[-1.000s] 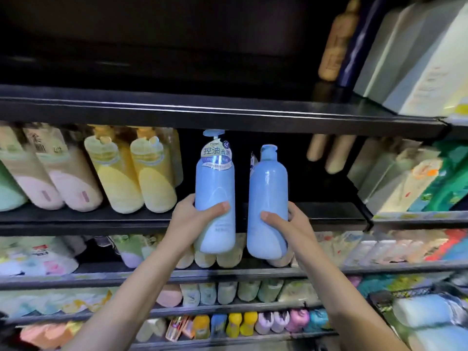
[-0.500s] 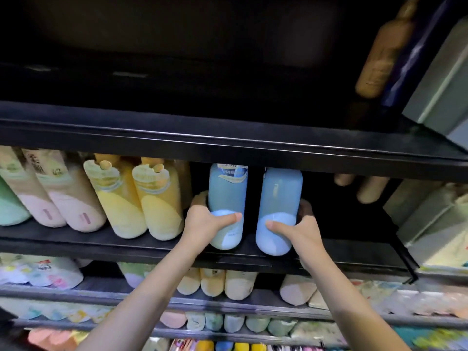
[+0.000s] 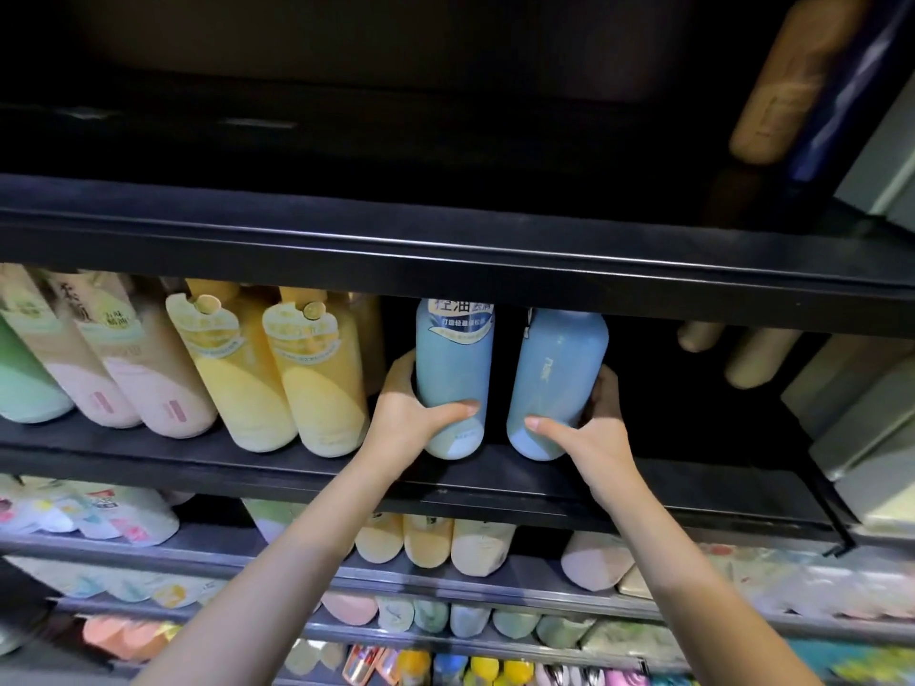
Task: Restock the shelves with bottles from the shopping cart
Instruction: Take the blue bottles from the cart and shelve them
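Two smooth, rounded blue plastic bottles stand on the black shelf (image 3: 495,480). Left hand (image 3: 403,418) is wrapped round the labelled bottle (image 3: 453,378), thumb across its front. Right hand (image 3: 591,430) grips the plain bottle (image 3: 552,383) the same way.

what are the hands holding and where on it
Left hand grips the labelled blue bottle near its base; right hand grips the plain blue bottle near its base.
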